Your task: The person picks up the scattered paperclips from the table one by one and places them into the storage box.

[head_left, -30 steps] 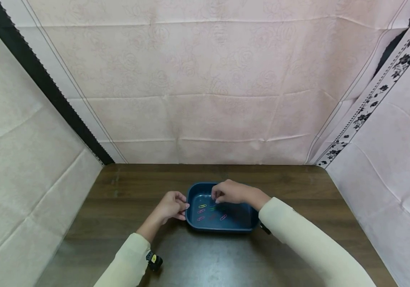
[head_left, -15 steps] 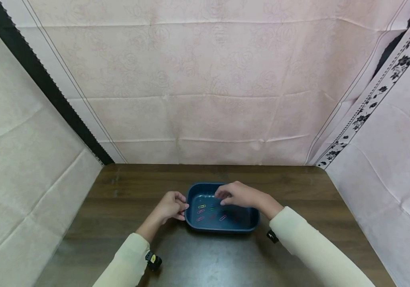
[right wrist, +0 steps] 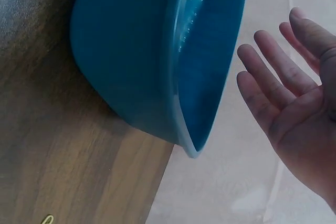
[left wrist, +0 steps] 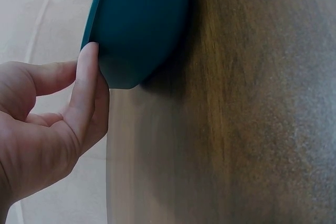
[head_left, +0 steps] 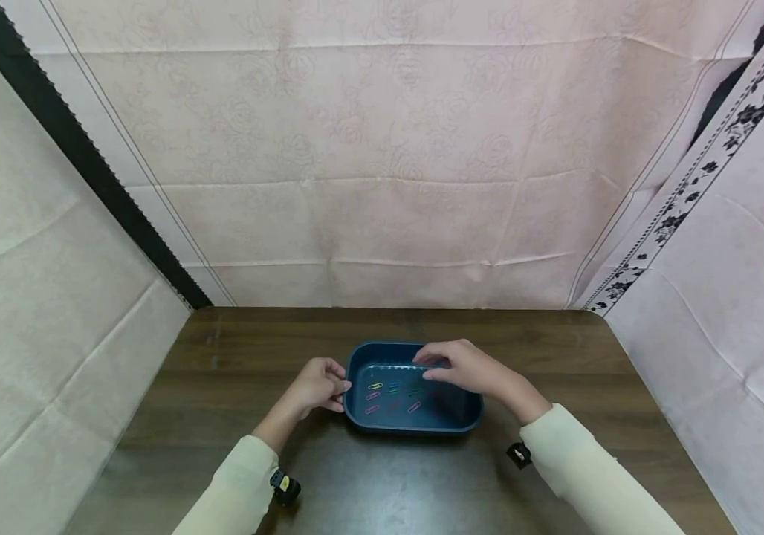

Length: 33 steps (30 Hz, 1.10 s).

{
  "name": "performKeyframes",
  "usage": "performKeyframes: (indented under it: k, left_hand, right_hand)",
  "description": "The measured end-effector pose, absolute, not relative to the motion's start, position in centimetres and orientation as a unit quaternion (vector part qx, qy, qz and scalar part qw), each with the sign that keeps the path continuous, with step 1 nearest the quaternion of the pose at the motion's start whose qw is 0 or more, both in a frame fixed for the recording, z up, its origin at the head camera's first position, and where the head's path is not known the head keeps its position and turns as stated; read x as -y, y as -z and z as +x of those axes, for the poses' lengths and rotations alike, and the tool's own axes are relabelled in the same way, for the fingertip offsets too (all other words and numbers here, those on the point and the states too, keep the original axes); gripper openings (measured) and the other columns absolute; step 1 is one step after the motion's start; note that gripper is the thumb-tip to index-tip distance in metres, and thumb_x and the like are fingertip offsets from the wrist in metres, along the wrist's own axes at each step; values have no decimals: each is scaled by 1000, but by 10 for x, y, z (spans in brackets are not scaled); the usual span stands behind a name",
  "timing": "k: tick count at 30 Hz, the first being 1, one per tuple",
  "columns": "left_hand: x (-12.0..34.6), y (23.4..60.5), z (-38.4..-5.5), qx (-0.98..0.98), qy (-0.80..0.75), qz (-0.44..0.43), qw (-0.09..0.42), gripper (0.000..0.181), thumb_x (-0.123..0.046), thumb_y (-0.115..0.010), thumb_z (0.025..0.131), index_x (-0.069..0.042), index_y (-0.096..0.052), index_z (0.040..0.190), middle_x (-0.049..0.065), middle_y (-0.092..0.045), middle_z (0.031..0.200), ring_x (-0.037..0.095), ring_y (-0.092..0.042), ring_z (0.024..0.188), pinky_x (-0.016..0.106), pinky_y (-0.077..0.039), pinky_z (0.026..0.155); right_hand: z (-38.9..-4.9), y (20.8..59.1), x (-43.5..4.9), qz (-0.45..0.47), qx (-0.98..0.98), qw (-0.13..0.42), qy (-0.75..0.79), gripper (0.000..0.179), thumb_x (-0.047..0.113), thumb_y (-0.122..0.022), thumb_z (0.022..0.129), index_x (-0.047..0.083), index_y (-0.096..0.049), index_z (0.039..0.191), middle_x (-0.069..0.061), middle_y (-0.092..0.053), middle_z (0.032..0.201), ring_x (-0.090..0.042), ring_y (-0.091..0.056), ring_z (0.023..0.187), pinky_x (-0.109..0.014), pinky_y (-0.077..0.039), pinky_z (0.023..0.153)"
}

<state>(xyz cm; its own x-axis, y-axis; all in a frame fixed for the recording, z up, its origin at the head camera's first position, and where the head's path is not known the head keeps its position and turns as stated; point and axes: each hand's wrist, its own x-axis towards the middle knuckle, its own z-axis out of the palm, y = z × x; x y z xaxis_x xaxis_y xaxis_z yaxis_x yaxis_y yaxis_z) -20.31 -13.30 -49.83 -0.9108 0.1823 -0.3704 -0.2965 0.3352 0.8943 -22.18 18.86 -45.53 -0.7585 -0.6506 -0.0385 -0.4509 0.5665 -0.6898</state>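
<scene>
A dark blue plastic tray (head_left: 409, 429) stands on the table, with several small coloured paper clips spread over the left half of its floor. Among them are a yellow paper clip (head_left: 374, 386) and a pink paper clip (head_left: 414, 407). My left hand (head_left: 318, 385) pinches the tray's left rim between thumb and fingers, as the left wrist view shows close up. Over the tray's right back part hovers my right hand (head_left: 465, 365). Its fingers (right wrist: 262, 66) are apart and relaxed in the right wrist view, above the rim, holding nothing.
The brown wooden table (head_left: 382, 483) reaches back to a pale cloth wall (head_left: 382, 148). A thin yellow loop (right wrist: 48, 219), like a paper clip, lies on the wood beside the tray. Cloth also hangs at both sides.
My right hand has moved to the right over the tray, and its fingers have spread from a bunched pose. The left hand keeps its hold on the rim.
</scene>
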Motion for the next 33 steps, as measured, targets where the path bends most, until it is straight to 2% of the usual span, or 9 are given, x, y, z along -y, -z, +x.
performKeyframes:
  k: [7, 11, 18, 21, 33]
  left_hand:
    - [133, 497, -202, -792, -573, -36, 207, 20, -1, -63, 100, 8, -57, 117, 20, -65, 92, 23, -66, 68, 35, -66, 65]
    - [133, 495, -201, -793, -572, -33, 206, 19, -1, -62, 101, 8, -57, 117, 20, -64, 91, 23, -64, 70, 36, -66, 64]
    - [132, 494, -200, -794, -573, -30, 202, 19, -1, -62, 101, 8, -58, 117, 21, -65, 91, 22, -63, 69, 36, -66, 64]
    - [131, 496, -201, -793, -574, -32, 203, 19, -1, -63, 101, 8, -58, 117, 21, -65, 91, 22, -64, 69, 36, -66, 64]
    - [132, 498, -203, -791, -577, -29, 201, 21, -1, -62, 101, 9, -57, 119, 26, -65, 96, 22, -64, 69, 36, -66, 64]
  right_hand:
    - [-215, 457, -200, -299, -878, 114, 355, 30, 23, -69, 100, 17, -68, 130, -9, -70, 130, -31, -66, 123, -56, -53, 106]
    - [-211, 457, -207, -284, -886, 92, 355, 30, 21, -70, 100, 19, -68, 129, -1, -71, 128, -24, -66, 121, -52, -54, 106]
    - [-205, 457, -221, -271, -889, 76, 362, 32, 24, -69, 101, 17, -67, 132, -7, -70, 131, -23, -65, 122, -53, -54, 106]
    - [-203, 457, -228, -258, -892, 70, 366, 33, 26, -70, 100, 18, -67, 132, -6, -70, 132, -23, -65, 123, -54, -54, 106]
    - [-195, 453, -261, -183, -906, 41, 379, 34, 21, -68, 101, 13, -66, 134, -10, -69, 132, -34, -65, 123, -53, -56, 102]
